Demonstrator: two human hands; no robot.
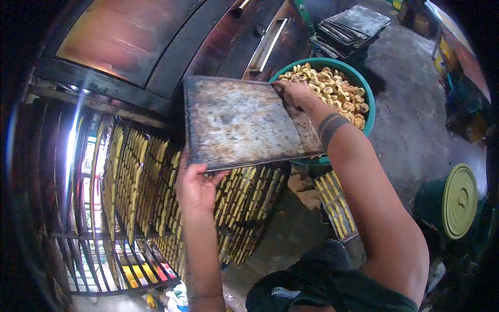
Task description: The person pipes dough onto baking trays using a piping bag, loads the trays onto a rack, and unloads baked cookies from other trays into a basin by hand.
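A worn, flat metal baking tray (239, 122) with brown scorch spots is held up in front of me, tilted. My left hand (197, 187) grips its near left corner, with the thumb along the edge and some fingers hidden behind. At the far right corner, my right hand (295, 94) has its fingers curled over the tray's edge; the fingertips are partly hidden. Below and beyond that hand stands a green tub (370, 99) heaped with ring-shaped baked cookies (332, 86). The tray's right end overlaps the tub's near side.
To the left, racked trays carry rows of pale dough strips (244, 203). A smaller dough tray (335, 205) lies on the floor. Flat trays (353, 26) are stacked beyond the tub. A yellow-green lid (460, 202) is at right. Dark metal oven doors (130, 36) fill the upper left.
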